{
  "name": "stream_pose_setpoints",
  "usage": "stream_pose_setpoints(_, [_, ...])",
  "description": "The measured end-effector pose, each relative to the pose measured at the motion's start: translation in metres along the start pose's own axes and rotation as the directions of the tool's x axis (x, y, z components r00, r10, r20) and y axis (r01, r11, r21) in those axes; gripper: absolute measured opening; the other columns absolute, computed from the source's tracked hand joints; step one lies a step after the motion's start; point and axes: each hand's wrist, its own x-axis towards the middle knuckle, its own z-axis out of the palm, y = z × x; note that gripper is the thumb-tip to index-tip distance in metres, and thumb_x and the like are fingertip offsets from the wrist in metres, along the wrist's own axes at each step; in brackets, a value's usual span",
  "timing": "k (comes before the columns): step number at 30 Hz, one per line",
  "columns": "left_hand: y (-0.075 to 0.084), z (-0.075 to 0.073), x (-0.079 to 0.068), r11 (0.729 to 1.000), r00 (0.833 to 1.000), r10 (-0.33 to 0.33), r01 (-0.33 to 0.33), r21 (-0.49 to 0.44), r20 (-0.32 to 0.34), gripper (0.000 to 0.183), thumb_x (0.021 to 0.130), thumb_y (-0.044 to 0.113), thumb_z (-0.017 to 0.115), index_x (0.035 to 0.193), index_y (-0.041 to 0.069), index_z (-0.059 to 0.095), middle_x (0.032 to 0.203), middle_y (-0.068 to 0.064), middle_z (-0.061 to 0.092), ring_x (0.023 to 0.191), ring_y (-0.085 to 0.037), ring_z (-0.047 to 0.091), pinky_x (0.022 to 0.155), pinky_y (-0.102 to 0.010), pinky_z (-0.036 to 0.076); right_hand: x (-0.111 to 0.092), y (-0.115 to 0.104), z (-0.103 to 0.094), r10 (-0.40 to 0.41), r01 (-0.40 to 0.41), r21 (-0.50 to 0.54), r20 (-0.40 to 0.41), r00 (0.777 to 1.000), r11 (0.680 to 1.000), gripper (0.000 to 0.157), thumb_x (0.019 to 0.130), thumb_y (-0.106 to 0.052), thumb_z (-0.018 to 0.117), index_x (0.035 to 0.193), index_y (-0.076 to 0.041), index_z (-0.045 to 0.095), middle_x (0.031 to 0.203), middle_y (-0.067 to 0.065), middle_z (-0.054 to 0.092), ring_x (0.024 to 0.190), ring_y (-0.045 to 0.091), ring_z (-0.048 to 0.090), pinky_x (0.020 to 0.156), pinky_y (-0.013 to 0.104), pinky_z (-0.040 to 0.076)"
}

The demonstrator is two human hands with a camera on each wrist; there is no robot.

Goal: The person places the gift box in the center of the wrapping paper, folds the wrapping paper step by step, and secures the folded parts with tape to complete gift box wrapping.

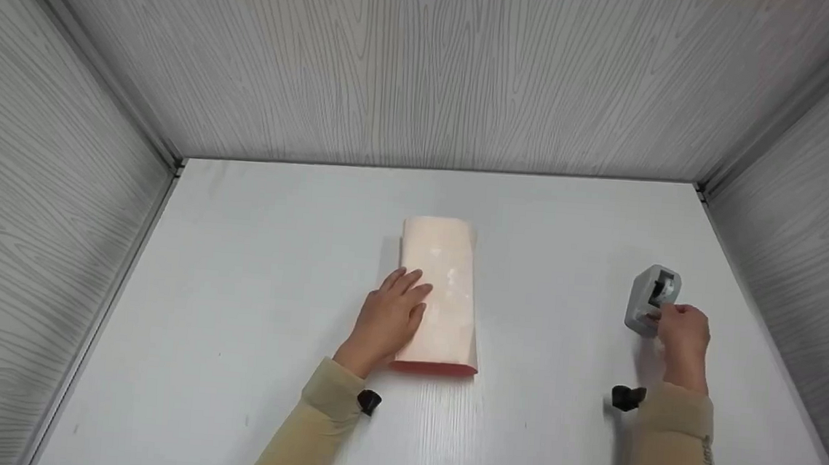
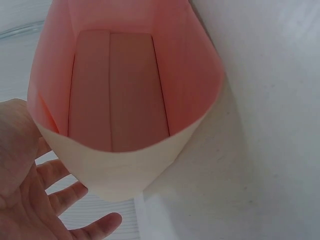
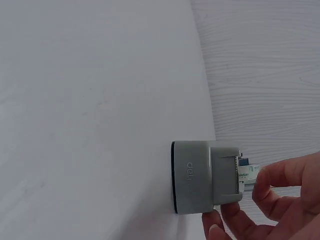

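A pale peach paper wrap (image 1: pixel 446 308), pink inside, lies as a flattened sleeve on the table. The left wrist view looks into its open end, where a box (image 2: pixel 132 90) sits within. My left hand (image 1: pixel 388 317) rests with spread fingers along the wrap's left side and top. Over on the right, a grey tape dispenser (image 1: pixel 639 299) stands on the table. My right hand (image 1: pixel 684 335) pinches the tape end (image 3: pixel 250 172) between thumb and index finger at the cutter, while other fingers lie against the dispenser's side.
The white table (image 1: pixel 260 251) is enclosed by wood-grain panels at the back (image 1: pixel 455 75), left and right. Black wrist cameras (image 1: pixel 370 402) stick out from both beige sleeves.
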Motion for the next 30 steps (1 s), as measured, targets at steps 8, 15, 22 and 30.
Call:
stream_pose_setpoints(8, [0.001,0.0,0.0,1.0,1.0,-0.018,0.018,-0.005,0.017,0.035,0.102,0.024,0.052,0.136,0.016,0.059,0.149,-0.005,0.045,0.141,-0.028,0.033,0.093,-0.052,0.046,0.004,0.004,-0.001,0.161,-0.222,0.373,0.186,0.969,0.901,0.057,0.103,-0.025,0.036,0.151,0.001,0.021,0.12,0.013,0.046,0.086,0.017,0.058,0.077,0.031,0.054])
stream_pose_setpoints(15, [0.0,0.0,0.0,1.0,1.0,-0.009,0.009,-0.019,-0.001,0.034,0.101,0.022,0.054,0.134,0.016,0.06,0.148,-0.006,0.046,0.14,-0.029,0.034,0.091,-0.052,0.047,-0.003,0.008,0.0,0.147,-0.218,0.493,0.179,0.973,0.842,0.05,0.102,-0.02,0.044,0.144,0.005,0.029,0.12,0.016,0.049,0.084,0.02,0.067,0.084,0.035,0.055])
stream_pose_setpoints(22, [0.0,0.001,-0.002,1.0,1.0,-0.004,0.004,-0.031,-0.01,0.034,0.101,0.022,0.055,0.133,0.015,0.061,0.147,-0.006,0.047,0.139,-0.029,0.035,0.091,-0.052,0.047,-0.013,0.014,0.001,0.095,-0.201,0.601,0.204,0.974,0.774,0.015,0.101,-0.014,0.046,0.112,-0.005,0.042,0.121,0.016,0.048,0.087,0.021,0.069,0.088,0.038,0.053])
stream_pose_setpoints(30, [0.0,0.0,-0.002,0.999,1.0,-0.009,0.008,-0.041,-0.01,0.034,0.101,0.022,0.054,0.134,0.014,0.06,0.148,-0.007,0.046,0.14,-0.029,0.034,0.093,-0.053,0.046,-0.021,0.019,0.0,0.034,-0.158,0.565,0.224,0.974,0.81,0.017,0.101,-0.014,0.048,0.113,-0.004,0.04,0.139,0.022,0.037,0.096,0.019,0.068,0.09,0.039,0.051])
